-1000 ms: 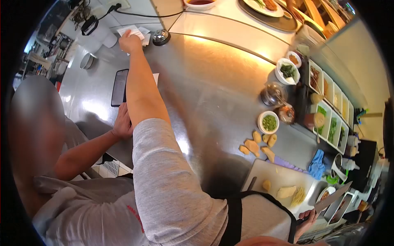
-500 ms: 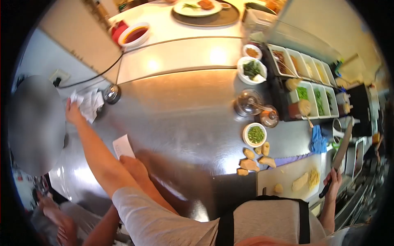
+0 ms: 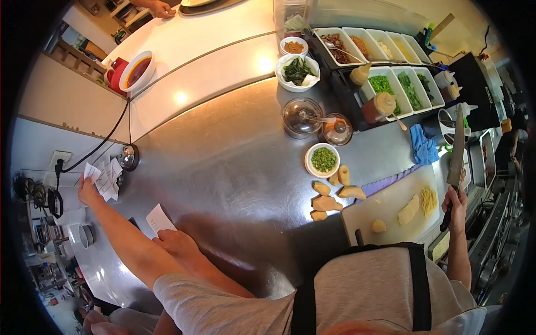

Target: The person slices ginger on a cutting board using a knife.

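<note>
My left hand (image 3: 89, 191) reaches far to the left, its fingers closed on a white paper slip (image 3: 91, 172). Beside it, several printed slips (image 3: 109, 181) hang in a bunch near a round metal bell (image 3: 129, 157). At the right, my right hand (image 3: 455, 204) grips the black handle of a kitchen knife (image 3: 456, 151), blade pointing up and away from me. A cutting board (image 3: 363, 220) with yellow shreds (image 3: 429, 202) and a cut slab (image 3: 408, 210) lies left of the knife. Another person's hand (image 3: 176, 243) is below my left arm, touching a paper slip (image 3: 161, 219).
Peeled pale pieces (image 3: 326, 204) lie by a bowl of chopped greens (image 3: 323, 160). Lidded jars (image 3: 302, 117), a bowl of dark leaves (image 3: 297, 71), trays of toppings (image 3: 381, 86), and a blue cloth (image 3: 424, 144) stand nearby. A bowl of red liquid (image 3: 137, 71) sits on the upper ledge.
The view has swung to the right and tilted. My left hand stays at the paper slips and my right hand still holds the knife. The person at far left has dropped lower in view.
</note>
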`<move>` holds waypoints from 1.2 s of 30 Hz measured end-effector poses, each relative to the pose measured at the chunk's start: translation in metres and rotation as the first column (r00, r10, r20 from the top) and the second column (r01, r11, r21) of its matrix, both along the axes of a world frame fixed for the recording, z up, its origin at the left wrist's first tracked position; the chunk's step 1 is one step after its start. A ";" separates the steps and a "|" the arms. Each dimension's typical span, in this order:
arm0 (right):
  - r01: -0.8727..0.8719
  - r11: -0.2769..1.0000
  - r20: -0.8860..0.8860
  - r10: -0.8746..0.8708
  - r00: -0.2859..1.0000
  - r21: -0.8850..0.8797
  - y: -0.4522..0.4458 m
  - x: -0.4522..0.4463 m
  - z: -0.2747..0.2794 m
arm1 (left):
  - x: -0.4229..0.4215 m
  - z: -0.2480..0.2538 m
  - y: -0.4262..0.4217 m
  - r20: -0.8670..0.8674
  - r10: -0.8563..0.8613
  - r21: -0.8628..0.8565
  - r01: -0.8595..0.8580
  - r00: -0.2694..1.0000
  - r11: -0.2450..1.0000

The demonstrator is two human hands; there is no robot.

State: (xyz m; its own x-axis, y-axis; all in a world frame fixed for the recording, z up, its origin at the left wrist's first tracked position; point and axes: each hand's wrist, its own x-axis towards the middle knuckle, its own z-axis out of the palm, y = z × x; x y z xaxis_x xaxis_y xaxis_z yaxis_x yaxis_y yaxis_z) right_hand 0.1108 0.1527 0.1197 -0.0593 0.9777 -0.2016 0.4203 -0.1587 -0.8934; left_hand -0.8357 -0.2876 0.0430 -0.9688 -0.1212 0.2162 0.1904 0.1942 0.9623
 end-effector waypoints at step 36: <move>-0.405 0.913 0.351 0.395 0.849 -0.048 -0.114 0.144 -0.025 | 0.812 -0.013 0.320 -0.010 -0.986 -0.692 0.710 0.168 0.128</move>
